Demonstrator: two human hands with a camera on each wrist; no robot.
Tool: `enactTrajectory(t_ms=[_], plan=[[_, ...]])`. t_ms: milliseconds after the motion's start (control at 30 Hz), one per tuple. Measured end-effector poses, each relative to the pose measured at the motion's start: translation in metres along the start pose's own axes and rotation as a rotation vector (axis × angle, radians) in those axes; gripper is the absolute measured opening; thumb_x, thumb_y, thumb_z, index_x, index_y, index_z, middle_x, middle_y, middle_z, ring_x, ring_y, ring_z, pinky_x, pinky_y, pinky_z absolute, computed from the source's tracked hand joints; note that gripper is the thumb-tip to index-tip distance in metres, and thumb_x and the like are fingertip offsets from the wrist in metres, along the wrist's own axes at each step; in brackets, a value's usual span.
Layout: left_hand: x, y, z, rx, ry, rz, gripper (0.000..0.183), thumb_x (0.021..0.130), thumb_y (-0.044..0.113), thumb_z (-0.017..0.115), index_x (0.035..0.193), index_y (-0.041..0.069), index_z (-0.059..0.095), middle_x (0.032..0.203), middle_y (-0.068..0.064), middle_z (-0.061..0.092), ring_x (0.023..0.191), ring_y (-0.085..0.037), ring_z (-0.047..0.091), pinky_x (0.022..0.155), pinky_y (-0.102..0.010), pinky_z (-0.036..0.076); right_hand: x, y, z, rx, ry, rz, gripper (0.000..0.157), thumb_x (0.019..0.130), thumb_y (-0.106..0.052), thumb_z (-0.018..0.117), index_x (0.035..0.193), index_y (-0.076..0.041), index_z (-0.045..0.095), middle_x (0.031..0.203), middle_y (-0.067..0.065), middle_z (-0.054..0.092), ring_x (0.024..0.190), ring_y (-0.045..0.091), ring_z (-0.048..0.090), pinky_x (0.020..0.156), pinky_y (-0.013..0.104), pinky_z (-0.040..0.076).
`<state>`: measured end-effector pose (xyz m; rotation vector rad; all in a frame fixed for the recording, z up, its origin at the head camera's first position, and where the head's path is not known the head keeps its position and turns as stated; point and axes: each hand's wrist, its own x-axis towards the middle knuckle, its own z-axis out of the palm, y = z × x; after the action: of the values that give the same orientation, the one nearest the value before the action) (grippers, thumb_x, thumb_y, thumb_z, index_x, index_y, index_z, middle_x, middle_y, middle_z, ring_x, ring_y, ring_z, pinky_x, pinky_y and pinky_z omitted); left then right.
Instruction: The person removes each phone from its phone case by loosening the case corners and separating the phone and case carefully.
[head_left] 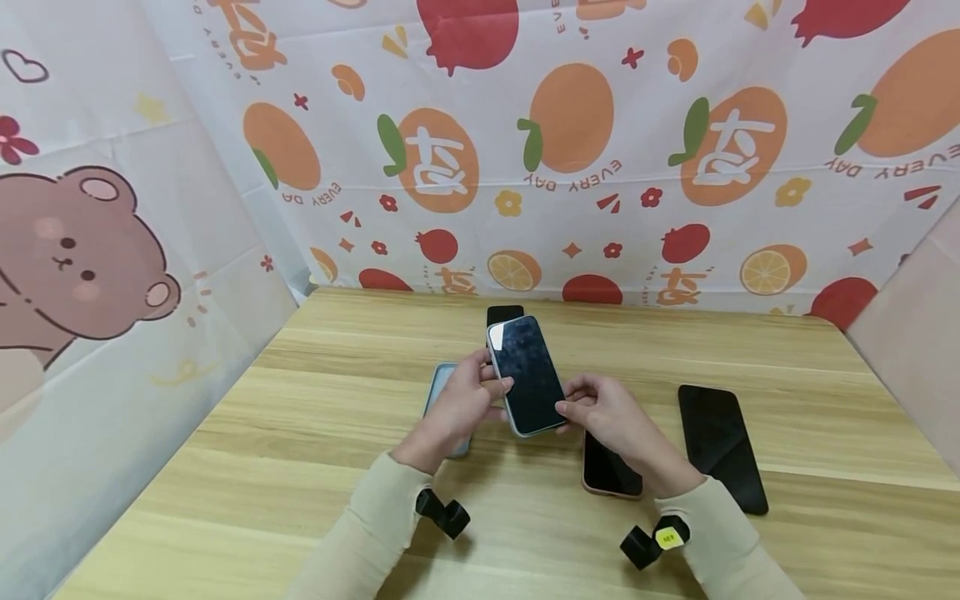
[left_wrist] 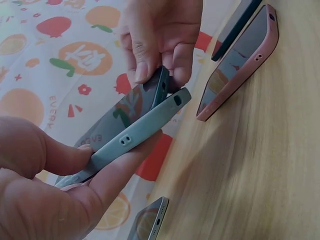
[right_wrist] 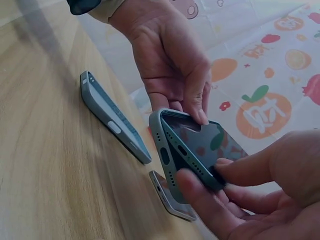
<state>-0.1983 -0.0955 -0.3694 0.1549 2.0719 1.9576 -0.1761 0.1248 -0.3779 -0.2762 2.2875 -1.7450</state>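
Note:
A dark-screened phone [head_left: 528,367] is held above the table between both hands, partly in a pale blue-green phone case [left_wrist: 132,137]. My left hand [head_left: 459,400] grips case and phone along the left side, its thumb on the screen edge and fingers behind. With thumb and fingers, my right hand [head_left: 611,417] pinches the phone's lower right corner. In the right wrist view, that corner stands out of the case, leaving a wedge-shaped gap at the end with the ports. The opposite side still lies inside the case rim.
Beneath the left hand lies an empty light blue case [head_left: 441,382]. Another phone [head_left: 506,314] lies behind the held one. A pink-edged phone [head_left: 611,471] rests under the right hand, and a larger black phone [head_left: 720,446] lies farther right. A printed curtain [head_left: 555,217] hangs behind the table.

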Motion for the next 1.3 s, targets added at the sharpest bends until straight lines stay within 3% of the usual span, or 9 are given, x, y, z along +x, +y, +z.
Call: enactTrajectory(t_ms=[200, 367, 567, 867, 1167, 1300], plan=[[0.001, -0.001, 0.004, 0.018, -0.001, 0.007, 0.044, 0.102, 0.004, 0.051, 0.144, 0.005, 0.04, 0.128, -0.017, 0.065, 0.107, -0.026, 0.069, 0.08, -0.042, 0.06, 0.002, 0.002, -0.002, 0.038, -0.025, -0.011, 0.04, 0.097, -0.005, 0.06, 0.133, 0.009, 0.048, 0.11, 0.022, 0.065, 0.087, 0.02, 0.069, 0.085, 0.045, 0.059], [0.001, 0.0, 0.005, 0.054, 0.0, -0.009, 0.047, 0.102, 0.005, 0.05, 0.147, 0.006, 0.037, 0.13, -0.015, 0.064, 0.109, -0.026, 0.068, 0.081, -0.042, 0.06, 0.002, 0.003, -0.005, 0.015, -0.026, 0.004, 0.037, 0.097, -0.008, 0.061, 0.129, 0.006, 0.051, 0.109, 0.018, 0.065, 0.089, 0.018, 0.066, 0.086, 0.034, 0.057], [0.0, 0.002, 0.003, 0.05, 0.005, -0.033, 0.048, 0.103, 0.008, 0.05, 0.149, 0.005, 0.034, 0.132, -0.014, 0.063, 0.109, -0.024, 0.067, 0.079, -0.037, 0.061, 0.002, 0.003, -0.009, 0.065, -0.045, 0.029, 0.037, 0.097, -0.011, 0.061, 0.129, 0.005, 0.05, 0.109, 0.016, 0.063, 0.09, 0.02, 0.062, 0.088, 0.042, 0.056], [0.001, 0.006, 0.002, 0.059, 0.016, -0.059, 0.05, 0.103, 0.007, 0.049, 0.15, 0.005, 0.033, 0.132, -0.015, 0.06, 0.107, -0.021, 0.065, 0.075, -0.033, 0.06, 0.003, 0.002, -0.014, 0.078, -0.024, 0.038, 0.037, 0.097, -0.011, 0.062, 0.128, 0.004, 0.052, 0.104, 0.014, 0.064, 0.087, 0.02, 0.063, 0.084, 0.036, 0.059], [0.001, 0.003, -0.005, 0.074, 0.05, -0.081, 0.054, 0.102, 0.002, 0.05, 0.151, 0.002, 0.03, 0.11, -0.009, 0.051, 0.096, -0.019, 0.059, 0.065, -0.031, 0.058, 0.007, 0.01, -0.027, 0.206, -0.034, -0.006, 0.051, 0.098, -0.005, 0.058, 0.144, 0.006, 0.039, 0.093, 0.001, 0.063, 0.078, 0.01, 0.061, 0.08, 0.032, 0.059], [0.001, 0.001, -0.009, 0.107, 0.019, -0.087, 0.05, 0.102, 0.003, 0.05, 0.148, 0.001, 0.033, 0.117, -0.015, 0.058, 0.101, -0.022, 0.063, 0.07, -0.034, 0.06, 0.01, 0.011, -0.033, 0.245, -0.028, -0.002, 0.054, 0.099, -0.004, 0.057, 0.148, 0.004, 0.036, 0.092, -0.001, 0.062, 0.077, 0.01, 0.061, 0.078, 0.028, 0.059]])
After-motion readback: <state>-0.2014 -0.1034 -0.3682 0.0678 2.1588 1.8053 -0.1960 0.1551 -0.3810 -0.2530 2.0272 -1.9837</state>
